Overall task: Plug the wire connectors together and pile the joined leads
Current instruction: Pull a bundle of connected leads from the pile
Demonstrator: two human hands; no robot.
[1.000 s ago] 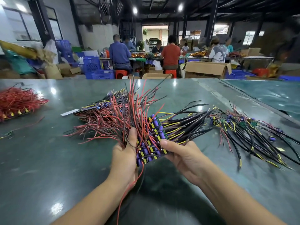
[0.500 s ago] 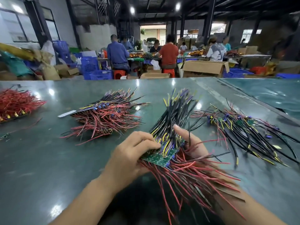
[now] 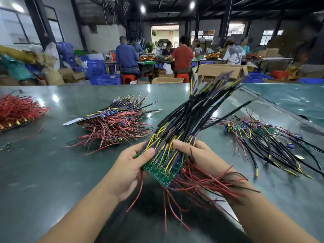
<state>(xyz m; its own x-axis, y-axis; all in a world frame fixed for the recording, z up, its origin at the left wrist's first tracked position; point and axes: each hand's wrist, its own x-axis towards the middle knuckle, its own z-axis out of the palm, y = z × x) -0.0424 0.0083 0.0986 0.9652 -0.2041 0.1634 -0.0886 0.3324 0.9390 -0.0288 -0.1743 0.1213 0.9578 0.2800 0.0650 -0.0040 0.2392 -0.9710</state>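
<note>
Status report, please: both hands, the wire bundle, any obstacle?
Left hand and right hand both grip wire bundle, held above table. Piles lie left and right. Nothing in the way.

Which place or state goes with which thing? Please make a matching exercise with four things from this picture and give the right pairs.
Things:
1. green circuit board
2. pile of red wires
3. loose black leads
4. white strip

Places or states:
A. on the table, far left
B. held in both hands
C. flat beside the middle pile
D. spread on the table, right

Pairs: 1-B, 2-A, 3-D, 4-C
</note>
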